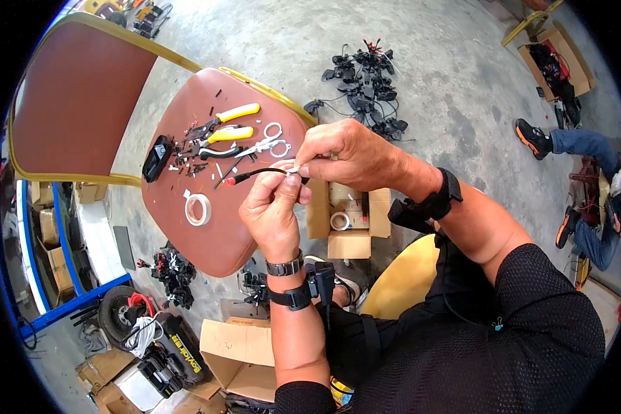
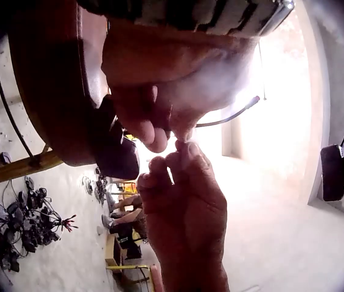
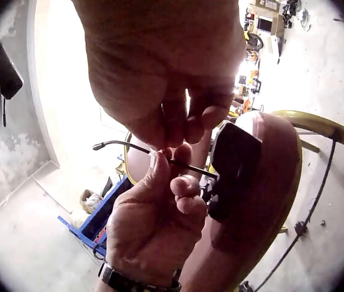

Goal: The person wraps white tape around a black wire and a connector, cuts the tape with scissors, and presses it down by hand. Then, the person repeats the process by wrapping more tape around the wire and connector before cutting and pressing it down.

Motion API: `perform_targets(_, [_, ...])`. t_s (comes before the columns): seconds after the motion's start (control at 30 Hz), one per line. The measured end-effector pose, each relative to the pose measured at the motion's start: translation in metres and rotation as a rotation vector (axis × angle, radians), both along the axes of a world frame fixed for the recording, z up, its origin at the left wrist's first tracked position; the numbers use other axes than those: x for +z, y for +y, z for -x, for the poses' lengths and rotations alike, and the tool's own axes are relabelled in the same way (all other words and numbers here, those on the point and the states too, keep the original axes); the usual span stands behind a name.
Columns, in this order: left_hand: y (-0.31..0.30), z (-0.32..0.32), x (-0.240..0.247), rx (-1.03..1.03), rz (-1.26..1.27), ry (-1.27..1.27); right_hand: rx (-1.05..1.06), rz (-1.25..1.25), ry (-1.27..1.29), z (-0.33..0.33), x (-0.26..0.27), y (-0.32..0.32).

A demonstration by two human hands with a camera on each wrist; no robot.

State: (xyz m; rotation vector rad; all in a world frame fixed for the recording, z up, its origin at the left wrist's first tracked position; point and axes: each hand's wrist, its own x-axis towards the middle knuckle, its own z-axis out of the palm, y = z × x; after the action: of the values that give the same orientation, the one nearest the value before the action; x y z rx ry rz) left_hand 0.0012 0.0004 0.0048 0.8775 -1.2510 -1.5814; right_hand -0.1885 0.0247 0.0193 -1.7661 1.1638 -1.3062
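A thin black cable (image 1: 259, 170) with a red-tipped connector (image 1: 230, 181) runs into the fingers of both hands over the chair seat. My left hand (image 1: 272, 207) pinches it between thumb and fingers. From the other side, my right hand (image 1: 348, 155) pinches at the same spot, fingertips meeting the left thumb. A small white piece (image 1: 292, 170) shows between the fingertips; its kind is hidden by them. In the right wrist view the cable (image 3: 190, 167) passes beyond the left fingers toward a dark, blocky device (image 3: 236, 152).
The brown chair seat (image 1: 169, 238) bears yellow-handled pliers (image 1: 238, 112), scissors (image 1: 259, 146), a tape roll (image 1: 198, 210) and scraps. Below stand an open cardboard box (image 1: 348, 245) and another box (image 1: 238, 341). Black cabled devices (image 1: 369, 90) lie on the floor. Another person's legs (image 1: 579, 141) show at right.
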Motion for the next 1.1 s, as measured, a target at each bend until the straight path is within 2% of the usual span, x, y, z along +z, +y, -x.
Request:
perform_targets(0.63, [0.001,-0.001,0.0,0.067,-0.072,-0.04,0.03,-0.043,0.06,-0.003,-0.006,-0.001])
perform_targets(0.93, [0.001,0.0,-0.004,0.064,-0.138,0.011,0.004,0.073,0.114,-0.005,-0.013,-0.002])
perform_targets(1.03, [0.0,0.002,-0.004,0.072,-0.119,-0.029,0.002,0.043,0.168,-0.002,-0.015,-0.003])
perform_targets(1.1, [0.002,0.003,-0.001,0.094,-0.111,-0.079,-0.018,-0.027,0.083,0.0,-0.006,0.0])
